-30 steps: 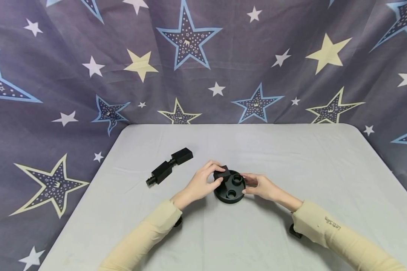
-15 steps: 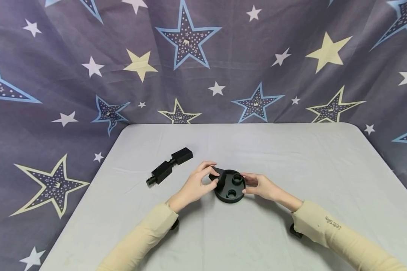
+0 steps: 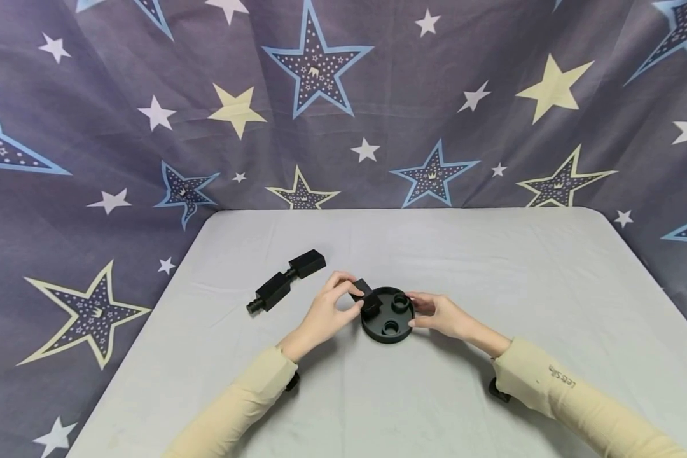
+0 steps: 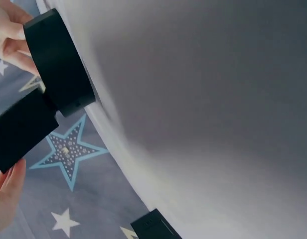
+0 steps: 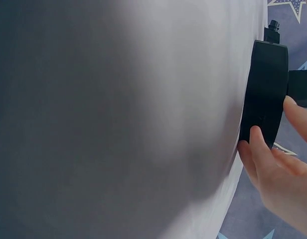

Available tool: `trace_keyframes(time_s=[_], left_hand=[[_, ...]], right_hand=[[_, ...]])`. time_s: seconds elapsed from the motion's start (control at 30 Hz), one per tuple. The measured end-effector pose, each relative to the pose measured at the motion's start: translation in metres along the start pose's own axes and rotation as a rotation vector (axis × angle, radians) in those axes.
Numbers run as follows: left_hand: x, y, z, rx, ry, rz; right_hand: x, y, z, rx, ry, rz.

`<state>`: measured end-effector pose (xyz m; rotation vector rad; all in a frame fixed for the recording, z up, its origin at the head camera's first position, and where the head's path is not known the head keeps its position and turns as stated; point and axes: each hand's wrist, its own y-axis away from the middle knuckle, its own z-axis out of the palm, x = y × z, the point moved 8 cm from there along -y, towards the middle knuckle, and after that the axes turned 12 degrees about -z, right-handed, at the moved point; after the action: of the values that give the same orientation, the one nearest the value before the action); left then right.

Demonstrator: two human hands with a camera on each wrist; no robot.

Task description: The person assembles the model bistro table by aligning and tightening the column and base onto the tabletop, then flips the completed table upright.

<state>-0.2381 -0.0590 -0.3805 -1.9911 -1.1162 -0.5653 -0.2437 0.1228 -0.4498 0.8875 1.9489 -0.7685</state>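
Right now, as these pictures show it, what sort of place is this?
Probably a makeshift indoor work area: a star-patterned cloth hangs behind a pale table, where a round black base and a black two-block piece lie.

We see a matte black rectangular block [image 3: 370, 298] pinched in the left hand [image 3: 326, 312], leaning at a slant, its lower end at the left part of a round black base [image 3: 386, 315]; the shallow, rimmed disc lies flat on the pale tabletop [image 3: 492, 261], its right edge held by the right hand [image 3: 445, 316], and before us two raised ring sockets [image 3: 401, 303] show on its upper face
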Motion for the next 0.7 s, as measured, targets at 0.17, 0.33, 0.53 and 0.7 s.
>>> trace_keyframes(time_s=[0.17, 0.33, 0.53, 0.7], left_hand=[[-0.004, -0.001, -0.003, -0.017, -0.022, -0.003], [-0.004, -0.004, -0.003, 0.001, -0.043, 0.02], [-0.006, -0.011, -0.002, 0.054, -0.045, -0.028], [-0.007, -0.013, 0.003, 0.045, 0.012, -0.094]], right_hand=[[0.0, 0.0, -0.001, 0.002, 0.023, -0.007], [0.0, -0.001, -0.001, 0.007, 0.034, -0.011], [0.0, 0.0, -0.002, 0.008, 0.031, -0.009], [-0.001, 0.0, -0.002, 0.008, 0.024, -0.012]])
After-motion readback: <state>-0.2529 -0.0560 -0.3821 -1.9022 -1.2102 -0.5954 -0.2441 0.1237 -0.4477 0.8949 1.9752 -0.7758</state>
